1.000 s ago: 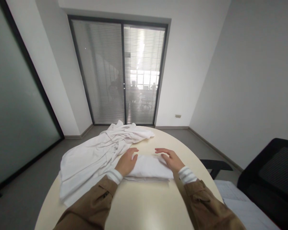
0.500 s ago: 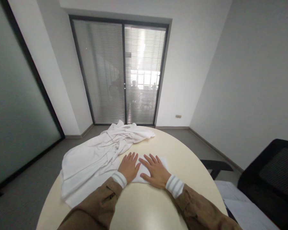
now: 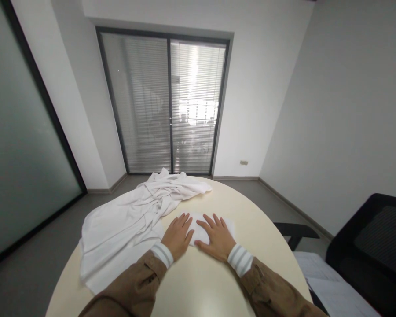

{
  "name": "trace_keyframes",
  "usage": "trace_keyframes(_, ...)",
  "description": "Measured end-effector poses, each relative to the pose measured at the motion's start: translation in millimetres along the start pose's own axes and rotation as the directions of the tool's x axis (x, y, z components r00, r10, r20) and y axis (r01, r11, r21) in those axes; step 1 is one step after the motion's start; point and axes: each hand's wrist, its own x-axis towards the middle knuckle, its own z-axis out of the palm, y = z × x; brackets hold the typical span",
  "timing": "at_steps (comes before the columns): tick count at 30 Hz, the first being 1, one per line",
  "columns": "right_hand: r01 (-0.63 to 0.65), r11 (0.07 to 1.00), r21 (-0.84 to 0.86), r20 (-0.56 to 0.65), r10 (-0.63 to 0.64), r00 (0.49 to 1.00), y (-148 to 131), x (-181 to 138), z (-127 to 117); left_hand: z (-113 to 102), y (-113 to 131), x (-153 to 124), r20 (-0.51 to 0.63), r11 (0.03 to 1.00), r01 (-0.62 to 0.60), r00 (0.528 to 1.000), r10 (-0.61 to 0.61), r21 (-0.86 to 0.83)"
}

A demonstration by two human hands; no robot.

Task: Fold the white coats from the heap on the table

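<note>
Now closer together, the left hand (image 3: 177, 233) and right hand (image 3: 217, 235) lie open, flat on the folded cloth (image 3: 195, 223); crumpled garment (image 3: 128, 220) at ten o'clock.

The folded cloth (image 3: 196, 229) is soft matt white fabric, like the crumpled garment (image 3: 125, 218) on the left; the tabletop (image 3: 201, 281) is smooth cream with a faint sheen.

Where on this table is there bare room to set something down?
Bare table lies between the right hand and the right rim, and beyond the folded cloth toward the far rim. The near strip between the sleeves is free too. The left side is crowded: the crumpled garment covers it up to the left hand.
</note>
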Motion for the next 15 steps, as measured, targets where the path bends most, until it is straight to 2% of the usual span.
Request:
trace_keyframes(3,-0.188,0.981,-0.044,-0.084,0.184,0.979,15.2,3.1,6.0,3.7,-0.6,-2.2,0.032,0.998,0.021,0.999,-0.019,-0.057)
trace_keyframes(8,-0.458,0.884,-0.09,-0.206,0.433,0.878,42.9,12.4,12.6,5.0,0.0,-4.3,0.207,0.996,0.066,0.977,-0.052,-0.065)
trace_keyframes(12,-0.564,0.822,-0.081,-0.267,0.527,0.807,62.6,23.8,8.5,3.5,0.2,-4.9,0.21,0.996,0.063,0.977,-0.049,-0.061)
trace_keyframes(15,-0.575,0.814,-0.082,-0.344,0.518,0.783,72.2,29.2,1.5,3.3,-0.2,-4.9,0.201,0.996,0.058,0.979,-0.044,-0.064)
